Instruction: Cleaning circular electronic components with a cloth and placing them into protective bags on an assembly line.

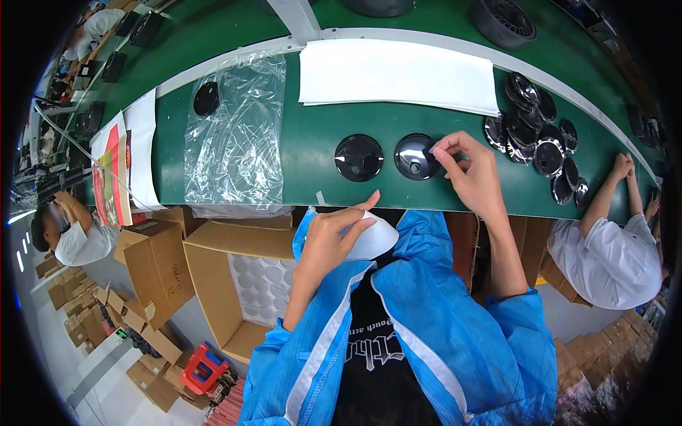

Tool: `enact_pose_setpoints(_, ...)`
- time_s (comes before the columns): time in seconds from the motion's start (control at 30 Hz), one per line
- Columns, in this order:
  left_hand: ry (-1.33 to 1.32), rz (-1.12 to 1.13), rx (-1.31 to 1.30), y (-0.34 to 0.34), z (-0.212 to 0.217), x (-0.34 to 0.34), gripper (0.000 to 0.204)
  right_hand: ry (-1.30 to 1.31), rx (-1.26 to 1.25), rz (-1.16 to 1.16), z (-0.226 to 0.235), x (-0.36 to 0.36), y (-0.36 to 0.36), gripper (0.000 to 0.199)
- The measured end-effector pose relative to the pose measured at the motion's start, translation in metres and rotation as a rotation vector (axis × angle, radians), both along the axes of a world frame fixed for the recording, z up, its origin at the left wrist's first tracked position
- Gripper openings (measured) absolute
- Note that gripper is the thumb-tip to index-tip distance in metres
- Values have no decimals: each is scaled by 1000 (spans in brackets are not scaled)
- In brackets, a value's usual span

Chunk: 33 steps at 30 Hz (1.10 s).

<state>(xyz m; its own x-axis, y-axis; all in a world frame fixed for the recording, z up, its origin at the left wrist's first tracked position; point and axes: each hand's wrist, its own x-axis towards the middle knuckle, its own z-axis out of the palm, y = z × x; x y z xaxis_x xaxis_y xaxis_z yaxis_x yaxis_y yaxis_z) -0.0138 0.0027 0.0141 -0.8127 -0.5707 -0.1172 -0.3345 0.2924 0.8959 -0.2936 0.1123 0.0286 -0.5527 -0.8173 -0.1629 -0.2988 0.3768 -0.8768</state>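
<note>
Two glossy black round caps lie side by side on the green bench. My right hand (472, 174) reaches over the edge of the right cap (414, 162), thumb and forefinger pinched together. Whatever is between those fingertips is too small to make out. The left cap (359, 157) lies untouched by either hand. At the bench's front edge, my left hand (330, 238) grips a curved white sheet (375, 238) that hangs over my lap. A small pale strip (320, 198) rests on the bench near my left fingers.
Black caps (522, 128) are heaped at the right. White paper (398, 74) lies behind the two caps. Leftward, clear plastic (234, 149) carries another black disc (207, 99). An open carton (213, 266) stands below the bench; a co-worker (604, 259) sits at the right.
</note>
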Motion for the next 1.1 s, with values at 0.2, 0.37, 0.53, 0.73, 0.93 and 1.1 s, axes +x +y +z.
enact_pose_setpoints(0.2,59,7,43,0,-4,0,28,105,57,67,28,10,-3,8)
enact_pose_setpoints(0.37,43,7,72,0,-4,1,28,-1,66,67,35,8,-1,8)
enact_pose_setpoints(0.53,40,13,85,-1,-6,2,27,41,-63,159,64,15,7,8)
enact_pose_setpoints(0.73,47,36,132,0,-7,3,23,-156,-193,65,77,26,17,8)
enact_pose_setpoints(0.93,20,17,147,-2,-2,0,21,-253,-73,-134,-8,2,6,12)
enact_pose_setpoints(1.1,33,26,145,-2,-7,0,22,-241,-84,-138,-22,1,-2,12)
